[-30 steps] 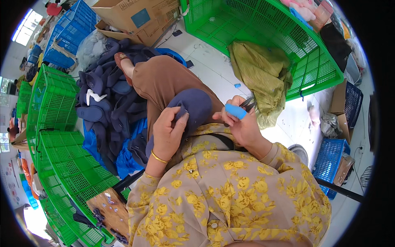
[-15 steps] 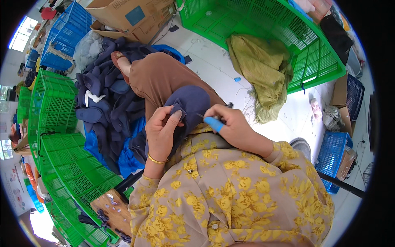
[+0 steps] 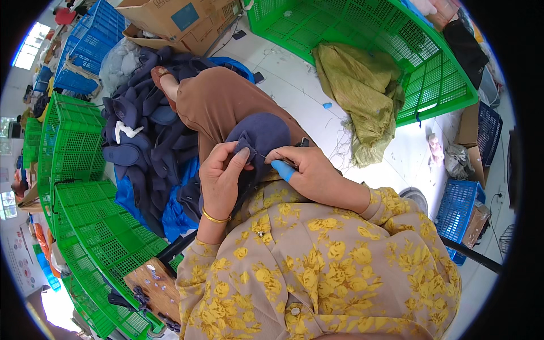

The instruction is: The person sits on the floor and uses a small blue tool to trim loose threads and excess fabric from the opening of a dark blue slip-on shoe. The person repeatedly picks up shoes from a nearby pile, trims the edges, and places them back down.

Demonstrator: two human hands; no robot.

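Observation:
Across my lap lies a dark navy fabric piece [image 3: 263, 131] with a broad rounded end; I cannot tell its exact kind. My left hand [image 3: 222, 173] pinches a folded edge of it between thumb and fingers. Close beside that edge, my right hand [image 3: 306, 170] is closed round small dark metal thread snips [image 3: 305, 141], mostly hidden by the palm. A blue cover [image 3: 283, 170] wraps one finger of this hand. Its fingertips are near the folded edge.
A heap of similar navy pieces [image 3: 129, 156] lies on blue sheeting [image 3: 182, 212] at the left. Green crates [image 3: 107, 221] stand left, another green crate [image 3: 447, 85] far right with an olive sack [image 3: 362, 96]. A cardboard box [image 3: 198, 22] stands behind the heap.
My right hand has moved left, toward the folded edge, and its fingers have drawn in around the snips. The left hand keeps its pinch on the fabric with little movement.

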